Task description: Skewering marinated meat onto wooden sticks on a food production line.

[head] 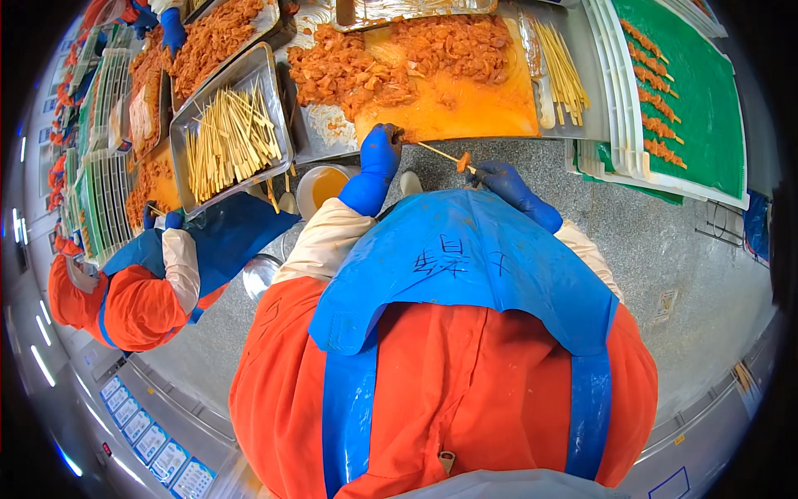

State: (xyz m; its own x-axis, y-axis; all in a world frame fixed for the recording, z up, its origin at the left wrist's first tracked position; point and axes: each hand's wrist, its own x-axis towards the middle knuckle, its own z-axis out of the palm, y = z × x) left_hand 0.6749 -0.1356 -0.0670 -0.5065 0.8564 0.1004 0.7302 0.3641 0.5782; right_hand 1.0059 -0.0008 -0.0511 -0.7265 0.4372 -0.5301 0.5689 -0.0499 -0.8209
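My right hand [504, 182], in a blue glove, grips a bamboo skewer [439, 150] by its lower end. One piece of marinated meat [463, 163] sits on the skewer close to my right fingers. The skewer's tip points left, towards my left hand [381, 150]. That hand, also blue-gloved, has its fingers curled at the front edge of an orange cutting board [449, 118]. Something reddish shows at its fingertips, but whether it holds meat is unclear. Piles of marinated meat pieces [458, 47] lie on the board beyond both hands.
Left stands a metal tray [283, 125] of bamboo skewers [234, 143]. A knife [544, 103] and loose skewers [561, 68] lie right of the board. Several meat skewers [658, 100] rest on a green-lined rack [704, 125]. A co-worker [137, 299] works at left; a bucket [318, 187] stands below.
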